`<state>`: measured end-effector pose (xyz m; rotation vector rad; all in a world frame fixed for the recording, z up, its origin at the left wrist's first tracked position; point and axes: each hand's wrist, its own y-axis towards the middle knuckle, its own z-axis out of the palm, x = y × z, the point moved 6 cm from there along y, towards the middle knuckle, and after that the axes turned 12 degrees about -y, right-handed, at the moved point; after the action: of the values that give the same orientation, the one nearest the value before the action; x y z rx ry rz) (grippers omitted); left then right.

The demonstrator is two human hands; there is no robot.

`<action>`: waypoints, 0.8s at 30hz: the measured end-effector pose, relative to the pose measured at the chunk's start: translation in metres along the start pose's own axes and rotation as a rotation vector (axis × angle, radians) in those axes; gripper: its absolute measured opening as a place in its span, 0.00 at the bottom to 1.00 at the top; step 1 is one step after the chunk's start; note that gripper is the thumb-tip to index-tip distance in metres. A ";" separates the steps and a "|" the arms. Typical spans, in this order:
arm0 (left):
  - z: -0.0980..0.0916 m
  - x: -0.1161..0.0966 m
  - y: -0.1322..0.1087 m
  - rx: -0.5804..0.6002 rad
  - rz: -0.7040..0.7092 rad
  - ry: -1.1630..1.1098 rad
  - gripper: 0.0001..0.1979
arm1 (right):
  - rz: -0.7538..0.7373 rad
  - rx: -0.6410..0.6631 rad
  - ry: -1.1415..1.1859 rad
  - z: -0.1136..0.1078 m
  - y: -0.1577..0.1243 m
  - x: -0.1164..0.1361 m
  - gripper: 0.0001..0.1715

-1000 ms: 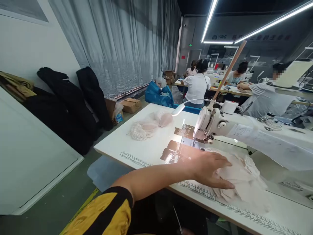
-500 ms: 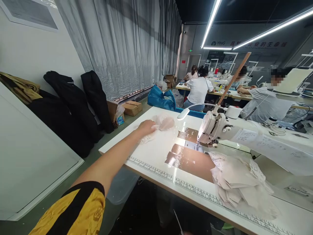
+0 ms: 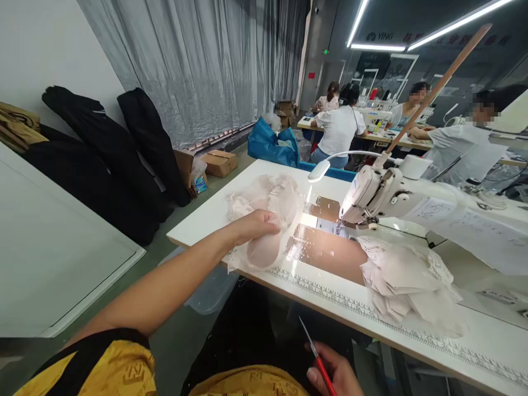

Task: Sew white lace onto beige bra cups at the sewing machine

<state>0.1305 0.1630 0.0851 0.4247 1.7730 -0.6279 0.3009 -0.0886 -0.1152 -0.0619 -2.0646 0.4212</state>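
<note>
My left hand [image 3: 258, 224] pinches a sheer, pale pink lace bra piece [image 3: 266, 250] with rounded cup shapes. The piece lies at the left end of the white sewing table [image 3: 198, 223], and part of it reaches the front edge. Below that edge, near my lap, my right hand [image 3: 336, 371] is closed around a pointed metal tool with a red handle [image 3: 325, 375]; whether it is scissors I cannot tell. To the right of the bra piece stands a white sewing machine [image 3: 371, 192], its needle area lit. A pile of pale fabric pieces [image 3: 406, 275] lies right of the needle.
A ruler strip [image 3: 330, 297] runs along the table's front edge. A bendable lamp [image 3: 318, 171] hangs over the table. Behind are a blue bag [image 3: 272, 143] and a cardboard box [image 3: 220, 162]. Black fabric rolls [image 3: 94, 154] lean at left. Several people work at machines beyond.
My left hand has drawn the bra piece toward me and to the right, spreading it over the table. My right hand with the red-handled tool has come up into view. The camera has tilted down.
</note>
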 end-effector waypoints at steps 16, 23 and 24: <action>0.070 0.115 -0.103 -0.015 0.009 -0.473 0.21 | -0.130 0.206 0.052 -0.017 0.021 0.100 0.17; 0.063 0.115 -0.113 -0.079 0.127 -0.357 0.16 | -0.132 0.185 -0.038 -0.009 0.026 0.111 0.22; 0.062 0.116 -0.114 -0.087 0.143 -0.358 0.15 | -0.141 0.181 -0.061 -0.009 0.026 0.111 0.22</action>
<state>0.0793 0.0311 -0.0164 0.3515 1.4103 -0.4896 0.2489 -0.0376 -0.0269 0.2059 -2.0661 0.5259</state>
